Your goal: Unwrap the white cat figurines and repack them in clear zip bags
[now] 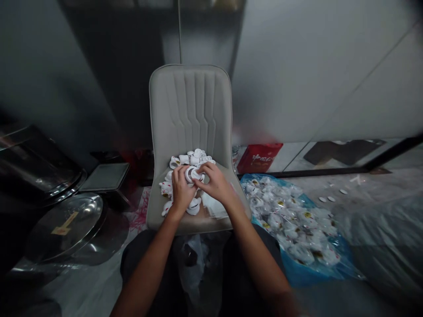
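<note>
While my left hand [181, 189] and right hand [214, 182] curl together, pinching one white ring-shaped piece [195, 174], it sits just above a heap of white pieces [194, 156] on a beige padded chair [190, 110]. Also listed: blue plastic bag [325, 268] of wrapped white items [291, 215], right of chair; red carton [259, 157] behind it.

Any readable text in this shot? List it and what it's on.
Nothing legible: the red box has pale characters, too blurred to read; the yellow label on the steel lid and the yellow marks on the white pieces in the blue plastic bag are also unreadable.
</note>
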Motion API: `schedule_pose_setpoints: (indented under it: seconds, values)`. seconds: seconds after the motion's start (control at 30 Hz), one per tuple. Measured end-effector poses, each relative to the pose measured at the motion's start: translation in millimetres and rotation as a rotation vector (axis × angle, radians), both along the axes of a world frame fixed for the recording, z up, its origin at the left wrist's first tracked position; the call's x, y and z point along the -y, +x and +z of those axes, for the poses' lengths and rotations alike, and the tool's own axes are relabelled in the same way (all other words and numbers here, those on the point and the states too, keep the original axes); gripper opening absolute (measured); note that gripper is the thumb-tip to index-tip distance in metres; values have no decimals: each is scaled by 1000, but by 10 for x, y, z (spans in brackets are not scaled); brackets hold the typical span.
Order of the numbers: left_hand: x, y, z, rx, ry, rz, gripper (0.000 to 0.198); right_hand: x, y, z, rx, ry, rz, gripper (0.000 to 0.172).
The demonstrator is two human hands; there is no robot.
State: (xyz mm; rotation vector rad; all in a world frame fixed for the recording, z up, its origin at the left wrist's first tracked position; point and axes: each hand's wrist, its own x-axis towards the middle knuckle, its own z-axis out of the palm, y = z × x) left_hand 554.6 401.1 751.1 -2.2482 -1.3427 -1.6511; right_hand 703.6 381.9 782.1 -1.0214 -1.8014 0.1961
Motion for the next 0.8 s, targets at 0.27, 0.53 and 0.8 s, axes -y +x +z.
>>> schedule_pose_setpoints:
  seconds: [0.27, 0.53, 0.8]
  values:
    - [-23, -26, 5, -70, -42, -44, 55, -77, -49, -127, -103, -29, 37, 16]
    - [-16, -8, 10, -33, -110, -55, 56, -94, -90, -140, -171, -94, 41, 17]
    - [-10, 12, 9, -52, -70, -65, 52, -93, -90, -162, -182, -112, 32, 15]
